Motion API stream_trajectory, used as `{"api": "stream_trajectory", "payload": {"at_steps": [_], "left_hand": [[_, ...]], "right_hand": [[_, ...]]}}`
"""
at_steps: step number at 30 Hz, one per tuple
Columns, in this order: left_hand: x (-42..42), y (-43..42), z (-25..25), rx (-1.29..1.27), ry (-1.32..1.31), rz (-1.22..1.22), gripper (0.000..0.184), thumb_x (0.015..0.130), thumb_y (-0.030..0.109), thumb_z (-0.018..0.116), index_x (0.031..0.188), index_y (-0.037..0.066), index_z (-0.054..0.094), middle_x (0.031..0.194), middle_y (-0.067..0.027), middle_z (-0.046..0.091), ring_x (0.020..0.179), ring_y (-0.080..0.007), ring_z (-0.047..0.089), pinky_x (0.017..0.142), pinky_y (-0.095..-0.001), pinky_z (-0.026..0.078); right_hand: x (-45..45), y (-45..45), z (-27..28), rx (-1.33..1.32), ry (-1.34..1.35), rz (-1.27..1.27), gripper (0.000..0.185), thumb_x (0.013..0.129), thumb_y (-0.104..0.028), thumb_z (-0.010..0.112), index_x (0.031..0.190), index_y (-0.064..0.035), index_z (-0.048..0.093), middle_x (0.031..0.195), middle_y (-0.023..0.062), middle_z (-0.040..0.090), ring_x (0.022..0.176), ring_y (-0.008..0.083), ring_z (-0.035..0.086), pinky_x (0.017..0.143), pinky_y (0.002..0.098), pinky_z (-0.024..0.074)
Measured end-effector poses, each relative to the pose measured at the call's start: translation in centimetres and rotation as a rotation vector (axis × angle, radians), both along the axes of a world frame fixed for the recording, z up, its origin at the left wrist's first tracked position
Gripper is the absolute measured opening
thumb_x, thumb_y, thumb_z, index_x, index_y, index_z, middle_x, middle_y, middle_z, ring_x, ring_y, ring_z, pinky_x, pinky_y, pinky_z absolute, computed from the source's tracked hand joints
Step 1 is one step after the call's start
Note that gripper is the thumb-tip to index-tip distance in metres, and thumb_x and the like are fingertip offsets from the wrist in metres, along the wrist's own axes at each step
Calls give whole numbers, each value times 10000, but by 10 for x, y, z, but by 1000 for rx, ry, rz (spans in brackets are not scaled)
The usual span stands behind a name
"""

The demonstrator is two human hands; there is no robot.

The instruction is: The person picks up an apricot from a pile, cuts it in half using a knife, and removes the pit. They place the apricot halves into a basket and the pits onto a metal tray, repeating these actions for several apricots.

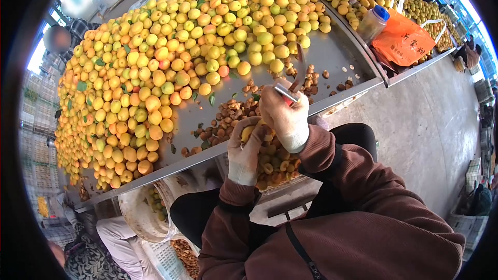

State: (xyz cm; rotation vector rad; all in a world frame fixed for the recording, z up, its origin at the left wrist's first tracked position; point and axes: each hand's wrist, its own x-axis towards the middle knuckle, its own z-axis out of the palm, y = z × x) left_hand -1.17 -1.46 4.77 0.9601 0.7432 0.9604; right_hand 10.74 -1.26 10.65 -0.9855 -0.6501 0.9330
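Note:
My left hand [245, 153], in a pale glove, is closed around a yellow apricot [247, 134] near the table's front edge. Close beside it, my gloved right hand [285, 119] grips a small tool [286, 93] with a silver metal end and a bit of red; its working tip is hidden by the fingers. Below both hands, split apricot halves [275, 163] fill a container. Brown apricot pits [223, 124] lie along the table edge by my hands. A dark curved strip [301, 65] rises beyond my right hand; I cannot tell whether it belongs to the tool.
Whole apricots [155, 67] are heaped across the metal table [342, 46]. To the right are an orange bag [404, 39] and a blue-lidded jar [373, 23]. A white bucket [145, 212] and a crate of pits [184, 256] stand lower left. Other people sit around the table.

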Motion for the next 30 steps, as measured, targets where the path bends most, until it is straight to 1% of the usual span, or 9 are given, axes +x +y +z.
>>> {"api": "stream_trajectory", "payload": {"at_steps": [2, 4, 8, 14, 16, 17, 26, 28, 30], "left_hand": [[0, -1, 1, -30, -10, 13, 241, 941, 122, 622, 1147, 1, 590, 1024, -53, 645, 929, -100, 603, 828, -230, 486], [-1, 0, 4, -95, -50, -9, 294, 961, 204, 604, 1193, 28, 557, 1046, -29, 620, 881, -91, 610, 776, -218, 499], [-4, 1, 9, -139, -90, -100, 301, 981, 216, 559, 1221, 37, 530, 1038, -30, 615, 873, -92, 604, 754, -220, 505], [-15, 8, -14, -372, -378, -266, 317, 973, 138, 526, 1265, 18, 497, 1086, -38, 589, 954, -84, 574, 756, -221, 503], [-17, 4, -15, 677, 449, -168, 371, 934, 8, 488, 1304, -6, 463, 1088, -40, 571, 939, -68, 549, 754, -207, 483], [-17, 3, -16, 677, 450, -162, 371, 934, 8, 488, 1304, -6, 463, 1088, -40, 571, 939, -68, 549, 754, -207, 483], [-14, 2, -16, 219, 74, -145, 361, 904, -55, 496, 1262, -13, 488, 978, -64, 560, 810, -104, 555, 688, -192, 460], [-14, 13, -9, -646, -626, -127, 336, 921, -26, 494, 1255, 7, 490, 949, -45, 543, 752, -105, 522, 634, -192, 438], [-18, 16, -9, -573, -619, -104, 297, 928, -2, 492, 1224, 5, 508, 995, -56, 549, 827, -113, 540, 686, -200, 451]], "right_hand": [[0, 4, -2, -29, -13, -44, 155, 919, -186, 617, 816, -79, 572, 615, -45, 509, 470, 64, 445, 423, 238, 340], [13, 11, 4, 15, 435, 84, 266, 933, -212, 577, 704, -102, 498, 542, -45, 428, 407, 75, 362, 385, 245, 274], [15, 15, 4, -6, 433, 120, 364, 936, -182, 496, 605, -137, 352, 483, -42, 307, 358, 90, 247, 356, 247, 210], [0, 11, -5, 46, 268, 163, 306, 932, -145, 498, 633, -109, 440, 496, -21, 382, 364, 84, 290, 347, 247, 214], [-2, 11, -6, 43, 237, 169, 300, 932, -143, 502, 639, -104, 454, 504, -17, 399, 368, 83, 300, 347, 248, 215], [-2, 12, -6, 51, 283, 189, 309, 935, -146, 502, 634, -108, 444, 507, -17, 396, 368, 85, 297, 348, 251, 217], [4, 34, -21, -32, 590, 181, 384, 958, -311, 513, 635, -182, 352, 527, -60, 282, 409, 77, 238, 392, 252, 198], [12, 40, -20, 84, 599, 241, 351, 961, -360, 524, 695, -175, 390, 556, -59, 292, 420, 81, 250, 407, 245, 212], [15, 37, 2, 82, 488, 252, 365, 962, -343, 522, 677, -156, 390, 553, -52, 320, 418, 83, 255, 407, 248, 219]]}}
